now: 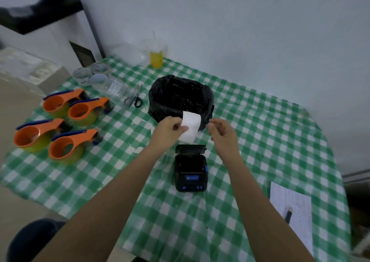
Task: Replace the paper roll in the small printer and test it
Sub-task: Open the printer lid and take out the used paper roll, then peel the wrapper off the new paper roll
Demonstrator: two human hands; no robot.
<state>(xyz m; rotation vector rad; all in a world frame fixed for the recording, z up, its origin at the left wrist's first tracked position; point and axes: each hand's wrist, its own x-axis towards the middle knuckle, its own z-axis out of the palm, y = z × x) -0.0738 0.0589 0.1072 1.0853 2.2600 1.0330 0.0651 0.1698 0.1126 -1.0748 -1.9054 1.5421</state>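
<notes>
Inside, printer (190, 169) bay without roll.

We're looking from head height, forward and down, close over the green-and-white checked cloth surface (260, 141), arms reaching ahead.

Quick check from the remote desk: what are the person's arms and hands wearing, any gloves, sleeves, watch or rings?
Nothing visible: the left hand and right hand are bare, without gloves. Both forearms are uncovered with no sleeves in view, and no watch, bracelet or ring shows, though the picture is slightly blurred.
</notes>
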